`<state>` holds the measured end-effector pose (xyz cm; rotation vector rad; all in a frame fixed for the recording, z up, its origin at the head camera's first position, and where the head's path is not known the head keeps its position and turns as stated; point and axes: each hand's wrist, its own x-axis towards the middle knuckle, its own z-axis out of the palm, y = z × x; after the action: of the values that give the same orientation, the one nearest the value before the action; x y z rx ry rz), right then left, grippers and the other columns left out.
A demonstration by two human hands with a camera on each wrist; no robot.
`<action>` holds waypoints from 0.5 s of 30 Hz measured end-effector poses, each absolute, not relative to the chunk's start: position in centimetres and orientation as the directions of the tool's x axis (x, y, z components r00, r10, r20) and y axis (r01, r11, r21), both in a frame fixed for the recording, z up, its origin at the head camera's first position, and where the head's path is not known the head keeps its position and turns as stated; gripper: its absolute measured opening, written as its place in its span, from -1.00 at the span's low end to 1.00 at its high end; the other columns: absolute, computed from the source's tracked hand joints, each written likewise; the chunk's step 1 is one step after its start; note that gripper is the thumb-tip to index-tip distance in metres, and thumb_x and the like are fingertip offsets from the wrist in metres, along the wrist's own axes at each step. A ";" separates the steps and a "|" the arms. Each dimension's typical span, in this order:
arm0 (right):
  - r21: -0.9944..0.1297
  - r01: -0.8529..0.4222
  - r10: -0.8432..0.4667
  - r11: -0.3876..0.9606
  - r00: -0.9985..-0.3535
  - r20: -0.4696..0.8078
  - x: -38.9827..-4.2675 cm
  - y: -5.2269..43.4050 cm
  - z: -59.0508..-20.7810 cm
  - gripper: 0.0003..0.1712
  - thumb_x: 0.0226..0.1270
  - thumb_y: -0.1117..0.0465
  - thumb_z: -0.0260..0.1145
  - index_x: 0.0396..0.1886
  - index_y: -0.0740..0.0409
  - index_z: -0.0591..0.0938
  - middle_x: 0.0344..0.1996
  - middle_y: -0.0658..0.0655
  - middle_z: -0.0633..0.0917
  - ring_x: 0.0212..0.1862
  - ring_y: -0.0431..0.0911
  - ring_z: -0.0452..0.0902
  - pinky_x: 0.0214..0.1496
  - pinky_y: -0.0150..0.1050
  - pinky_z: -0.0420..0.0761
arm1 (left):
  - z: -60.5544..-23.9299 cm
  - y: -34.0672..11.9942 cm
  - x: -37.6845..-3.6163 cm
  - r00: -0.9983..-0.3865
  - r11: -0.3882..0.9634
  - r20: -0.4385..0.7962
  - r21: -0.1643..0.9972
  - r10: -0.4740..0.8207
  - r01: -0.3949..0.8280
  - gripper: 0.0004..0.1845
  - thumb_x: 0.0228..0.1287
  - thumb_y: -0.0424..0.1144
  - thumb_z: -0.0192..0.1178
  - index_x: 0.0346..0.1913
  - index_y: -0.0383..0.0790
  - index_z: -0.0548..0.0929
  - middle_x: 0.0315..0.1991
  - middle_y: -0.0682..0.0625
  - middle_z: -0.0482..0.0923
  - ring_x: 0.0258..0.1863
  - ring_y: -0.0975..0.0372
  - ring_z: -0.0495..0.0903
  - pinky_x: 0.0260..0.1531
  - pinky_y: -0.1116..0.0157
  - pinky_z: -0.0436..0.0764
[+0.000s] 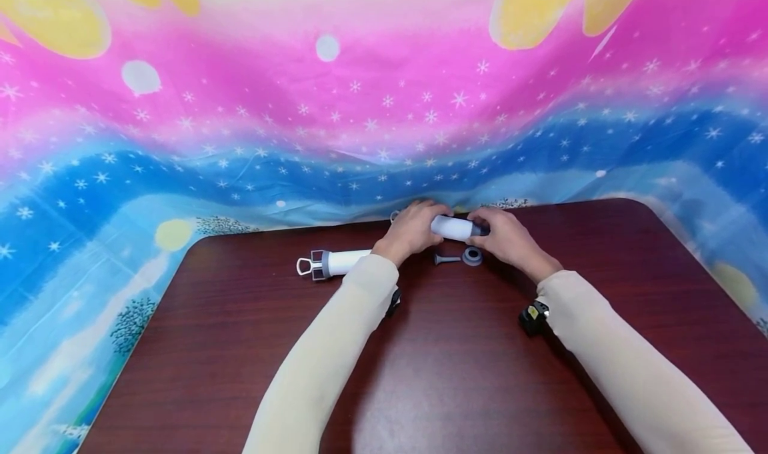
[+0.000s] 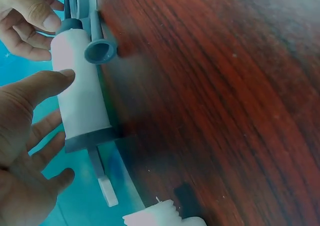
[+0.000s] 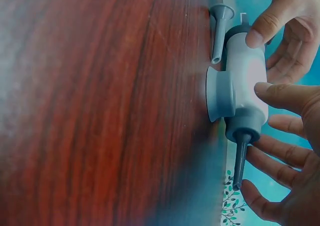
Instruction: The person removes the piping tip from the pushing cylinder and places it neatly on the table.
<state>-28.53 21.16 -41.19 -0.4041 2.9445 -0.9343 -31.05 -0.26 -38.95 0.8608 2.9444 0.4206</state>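
Note:
A white tube (image 1: 455, 227) with grey ends lies crosswise at the table's far edge, held between both hands. My left hand (image 1: 413, 229) holds its left end, with the thumb (image 2: 60, 79) on the white barrel (image 2: 80, 86). My right hand (image 1: 506, 237) holds the right end, thumb (image 3: 267, 90) on the barrel (image 3: 245, 76) and fingers behind the thin grey tip (image 3: 240, 156). A grey nozzle (image 1: 447, 259) and a grey ring (image 1: 472, 257) lie on the table just in front of the tube. In the right wrist view the ring (image 3: 220, 94) sits against the tube.
A second white tube with a grey collar and loop handle (image 1: 333, 263) lies to the left of my left hand. The dark wooden table (image 1: 456, 374) stretches toward me. A colourful starred cloth (image 1: 360, 107) hangs behind the table and down its sides.

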 end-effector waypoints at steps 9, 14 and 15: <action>-0.570 -0.253 -0.283 0.782 -0.958 0.037 -29.5 21.1 -42.1 -0.47 0.40 0.23 0.47 0.31 0.26 0.59 0.27 0.38 0.63 0.19 0.26 0.58 0.24 0.25 0.54 | -39.2 -0.1 -32.0 -0.841 0.817 -0.051 0.277 0.538 0.506 -0.44 0.44 -0.24 0.35 0.45 0.12 0.54 0.44 0.03 0.51 0.39 0.07 0.50 0.39 0.08 0.50; -0.576 -0.243 -0.284 0.781 -0.959 0.021 -29.7 21.0 -42.3 -0.45 0.41 0.24 0.46 0.34 0.25 0.58 0.30 0.40 0.61 0.20 0.28 0.58 0.24 0.25 0.54 | -39.5 -0.1 -32.4 -0.844 0.820 -0.064 0.287 0.532 0.495 -0.47 0.47 -0.28 0.29 0.43 0.11 0.56 0.42 0.02 0.54 0.38 0.08 0.53 0.39 0.10 0.51; -0.577 -0.242 -0.284 0.780 -0.959 0.018 -29.7 21.0 -42.3 -0.45 0.41 0.24 0.45 0.35 0.25 0.58 0.30 0.40 0.61 0.20 0.28 0.58 0.24 0.25 0.55 | -39.5 -0.1 -32.5 -0.846 0.821 -0.066 0.290 0.530 0.492 -0.48 0.48 -0.28 0.28 0.43 0.11 0.57 0.42 0.02 0.54 0.38 0.08 0.53 0.40 0.09 0.51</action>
<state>-29.72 21.04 -42.27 -0.4289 2.8979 -0.9243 -32.46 -0.12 -39.53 0.8065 2.8597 0.3976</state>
